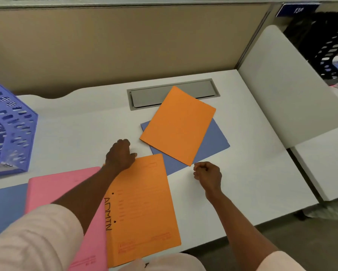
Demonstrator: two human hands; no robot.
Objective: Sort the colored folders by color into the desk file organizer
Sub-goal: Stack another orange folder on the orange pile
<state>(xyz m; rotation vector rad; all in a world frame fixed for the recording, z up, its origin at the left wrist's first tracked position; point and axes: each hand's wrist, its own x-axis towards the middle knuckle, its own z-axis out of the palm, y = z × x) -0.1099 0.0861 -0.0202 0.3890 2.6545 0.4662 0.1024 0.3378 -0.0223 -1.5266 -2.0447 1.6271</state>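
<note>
An orange folder marked ADMIN (142,208) lies near the desk's front edge, partly over a pink folder (62,188). My left hand (120,155) sits on its top left corner, fingers curled past the edge and thumb along it. A second, plain orange folder (178,124) lies tilted on a blue folder (209,147) in the middle of the desk. My right hand (207,173) is a loose fist holding nothing, just below that blue folder's near edge. Another blue folder (5,208) shows at the lower left. The purple-blue perforated file organizer (11,130) stands at the far left.
A grey cable hatch (172,92) is set into the white desk (252,173) behind the folders. A tan partition runs along the back. A white rounded divider (281,85) bounds the right side, with a black organizer (332,51) beyond it.
</note>
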